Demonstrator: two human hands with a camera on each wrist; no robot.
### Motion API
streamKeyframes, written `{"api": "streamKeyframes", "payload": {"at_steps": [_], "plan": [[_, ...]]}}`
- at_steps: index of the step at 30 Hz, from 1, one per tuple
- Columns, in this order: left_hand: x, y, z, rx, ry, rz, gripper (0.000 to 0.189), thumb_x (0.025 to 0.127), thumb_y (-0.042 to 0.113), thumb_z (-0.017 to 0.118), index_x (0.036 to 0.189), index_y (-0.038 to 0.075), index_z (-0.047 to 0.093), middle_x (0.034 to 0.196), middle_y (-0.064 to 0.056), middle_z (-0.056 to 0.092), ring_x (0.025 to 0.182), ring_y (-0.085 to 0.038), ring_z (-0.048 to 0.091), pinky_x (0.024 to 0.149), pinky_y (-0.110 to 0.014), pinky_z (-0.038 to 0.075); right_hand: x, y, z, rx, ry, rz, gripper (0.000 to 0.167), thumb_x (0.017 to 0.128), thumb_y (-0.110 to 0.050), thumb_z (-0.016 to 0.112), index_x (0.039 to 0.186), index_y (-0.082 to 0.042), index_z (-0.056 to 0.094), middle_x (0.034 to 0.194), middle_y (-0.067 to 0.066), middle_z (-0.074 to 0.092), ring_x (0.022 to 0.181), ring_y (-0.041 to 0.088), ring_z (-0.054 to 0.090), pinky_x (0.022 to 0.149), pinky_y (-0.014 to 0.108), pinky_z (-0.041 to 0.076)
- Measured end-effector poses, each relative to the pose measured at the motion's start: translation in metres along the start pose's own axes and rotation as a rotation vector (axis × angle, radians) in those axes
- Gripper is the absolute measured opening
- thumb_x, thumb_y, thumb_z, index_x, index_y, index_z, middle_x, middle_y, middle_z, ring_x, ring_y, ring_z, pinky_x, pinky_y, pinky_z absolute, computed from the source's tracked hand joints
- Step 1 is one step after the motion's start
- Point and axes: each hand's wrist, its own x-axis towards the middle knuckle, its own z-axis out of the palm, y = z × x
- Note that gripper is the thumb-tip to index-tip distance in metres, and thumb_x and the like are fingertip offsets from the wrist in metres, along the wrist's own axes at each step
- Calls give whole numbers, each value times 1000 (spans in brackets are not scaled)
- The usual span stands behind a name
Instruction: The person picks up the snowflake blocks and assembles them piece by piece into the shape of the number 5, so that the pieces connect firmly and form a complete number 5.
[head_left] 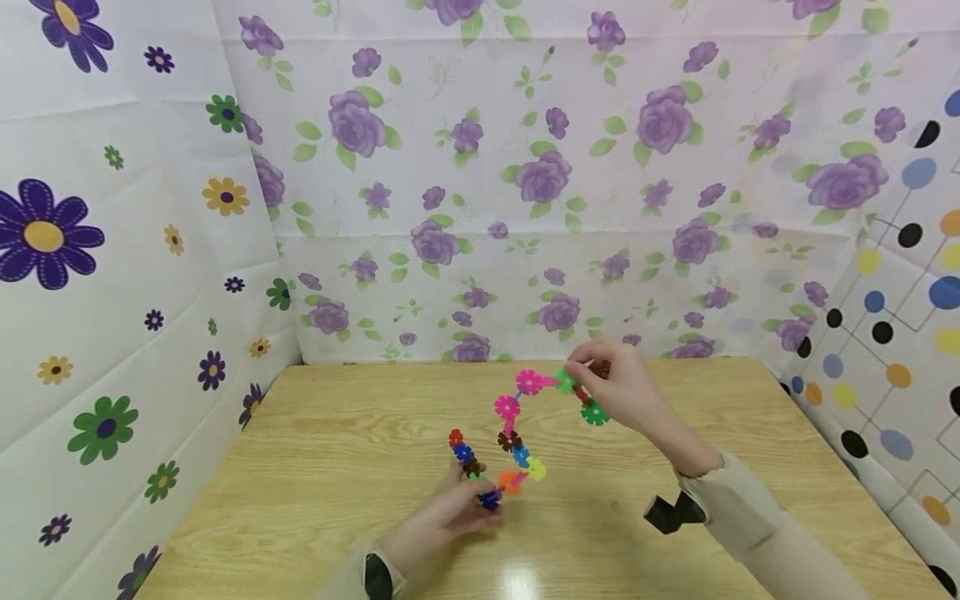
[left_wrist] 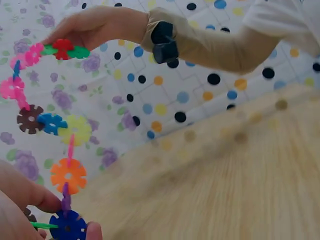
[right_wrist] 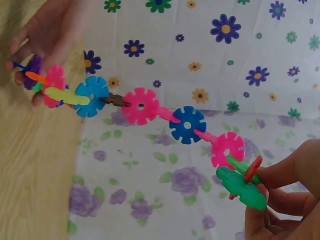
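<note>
A chain of notched plastic snowflake discs in many colours stretches between my two hands above the table. My left hand [head_left: 450, 510] grips it near a dark blue disc [left_wrist: 67, 227], thumb on top. Beyond that hand, a short tail ends in a red disc [head_left: 456, 437]. My right hand [head_left: 621, 390] is higher and farther forward, pinching the other end near a light green disc [head_left: 566, 381]. In the right wrist view, a red disc [right_wrist: 253, 169] and a darker green disc [right_wrist: 242, 187] sit by those fingertips. Between the hands run pink, brown, blue, yellow and orange discs, including an orange disc [left_wrist: 68, 176].
The wood-grain table [head_left: 315, 483] lies beneath both hands. Behind it hangs a purple-rose cloth [head_left: 480, 200], with a daisy-print cloth [head_left: 135, 350] at left and a dotted cloth [head_left: 892, 333] at right. A black device [head_left: 675, 512] is strapped at the right wrist.
</note>
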Motion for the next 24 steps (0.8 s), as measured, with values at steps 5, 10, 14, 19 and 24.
{"api": "streamKeyframes", "payload": {"at_steps": [5,10,14,19,24], "plan": [[3,11,-14,222,65,48,82,89,6,61,151,0,8,100,-23,68,64,-15,65,58,-24,56,-12,36,10,89,28,84,16,95,-15,62,93,-5,73,86,11,70,61,11,61,57,25,53],[11,25,-24,461,132,127,67,90,7,57,147,2,22,85,-16,69,54,-11,56,49,-23,45,-32,76,25,193,8,298,22,97,-13,59,104,6,69,93,18,70,72,18,68,65,24,57],[21,38,-30,605,153,166,57,91,9,56,139,-2,28,77,-11,66,52,-10,48,48,-24,35,-52,107,38,299,-37,473,27,98,-9,55,113,11,63,99,19,67,81,21,70,72,26,58],[38,48,-33,745,138,194,44,93,12,56,126,-9,36,68,-5,58,48,-7,39,46,-21,30,-75,132,51,356,-120,568,26,97,-3,54,113,17,60,97,17,68,82,20,69,75,30,59],[55,53,-36,882,121,216,28,96,18,57,112,-1,44,60,1,44,45,-7,31,44,-21,29,-91,145,62,337,-218,574,26,95,-6,58,107,17,62,91,14,69,80,16,68,69,26,57]]}}
